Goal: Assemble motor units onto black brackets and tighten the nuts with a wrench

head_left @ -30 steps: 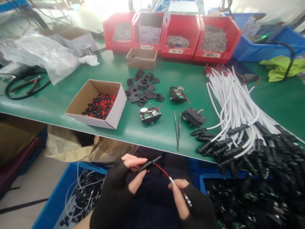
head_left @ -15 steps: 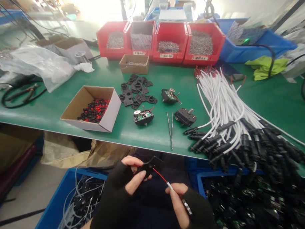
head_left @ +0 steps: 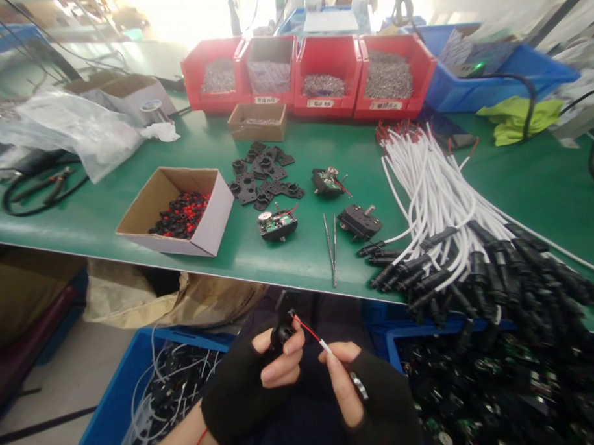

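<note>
My left hand (head_left: pixel 277 368), in a black fingerless glove, has its fingers wrapped round a black plastic part (head_left: pixel 281 333). From that part a thin red wire (head_left: pixel 307 326) runs to the white sheath of a cable (head_left: pixel 324 346). Thumb and forefinger of my right hand (head_left: pixel 344 380), gloved alike, pinch this white cable. A shiny metal piece (head_left: pixel 358 385) shows against the right fingers; whether it is worn or held I cannot tell. Both hands are in front of the bench edge. On the bench beyond lie tweezers (head_left: pixel 331 253) and black motor-like units with circuit boards (head_left: pixel 277 225).
Black plates (head_left: pixel 264 176) lie behind a carton (head_left: pixel 219 220) of red and black pieces. White cables with black connectors (head_left: pixel 438 208) are heaped at the right. Red bins (head_left: pixel 327 51) line the back. Blue crates (head_left: pixel 111 378) stand below the bench, left and right.
My left hand has turned the black part, so its flat plate no longer faces up and more of my curled fingers shows. The right hand keeps its pinch on the cable, shifted slightly.
</note>
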### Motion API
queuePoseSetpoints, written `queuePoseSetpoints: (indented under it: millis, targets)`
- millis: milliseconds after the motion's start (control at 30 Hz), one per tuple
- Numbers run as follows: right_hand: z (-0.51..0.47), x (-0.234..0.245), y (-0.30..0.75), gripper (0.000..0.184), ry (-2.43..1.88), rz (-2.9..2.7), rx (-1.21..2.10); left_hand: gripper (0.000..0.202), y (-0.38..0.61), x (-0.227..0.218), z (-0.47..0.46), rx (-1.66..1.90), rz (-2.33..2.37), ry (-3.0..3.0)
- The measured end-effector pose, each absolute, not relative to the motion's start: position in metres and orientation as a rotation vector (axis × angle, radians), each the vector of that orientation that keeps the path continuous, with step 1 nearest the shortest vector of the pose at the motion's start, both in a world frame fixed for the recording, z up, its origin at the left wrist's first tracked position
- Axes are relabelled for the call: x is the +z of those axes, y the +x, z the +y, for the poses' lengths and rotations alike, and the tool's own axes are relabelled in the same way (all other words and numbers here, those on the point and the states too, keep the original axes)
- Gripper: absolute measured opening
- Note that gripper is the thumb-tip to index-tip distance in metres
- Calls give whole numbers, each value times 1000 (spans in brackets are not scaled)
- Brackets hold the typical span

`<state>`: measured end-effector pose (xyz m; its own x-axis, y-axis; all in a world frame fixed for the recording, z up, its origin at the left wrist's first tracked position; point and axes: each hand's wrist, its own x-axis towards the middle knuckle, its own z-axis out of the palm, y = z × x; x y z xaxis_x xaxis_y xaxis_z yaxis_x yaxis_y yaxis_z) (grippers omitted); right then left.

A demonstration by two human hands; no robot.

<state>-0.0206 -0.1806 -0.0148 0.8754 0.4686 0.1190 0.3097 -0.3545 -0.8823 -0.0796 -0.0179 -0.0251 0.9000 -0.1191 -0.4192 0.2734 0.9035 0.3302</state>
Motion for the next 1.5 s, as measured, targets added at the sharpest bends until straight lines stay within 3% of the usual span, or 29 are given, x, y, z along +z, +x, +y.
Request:
queuePoseSetpoints:
  millis: [267,600,833,967,1067,1233,1500]
  targets:
    - [-184,-28,-15,20,-1971,-653,62,41,-79,-29,-15,-253,319,385]
    - [-191,-32,-17,15,-2011,-730,87,25,-76,-27,-13,-100,469,940]
    - [-194,-36,-17,14,-2030,-749,78,31,-78,-21,-12,-92,475,1189]
    - [-199,-47,-19,18,-2029,-733,45,23,-78,-18,-12,-113,477,1359]
    - [-203,-59,-23,20,-2013,-706,50,11,-78,-17,-9,31,429,1561]
    - [-204,-75,-31,20,-1995,-661,11,21,-77,-14,-5,275,361,1712]
    - [-194,-37,-6,23,-1888,-710,118,23,-66,1,-7,324,354,1732]
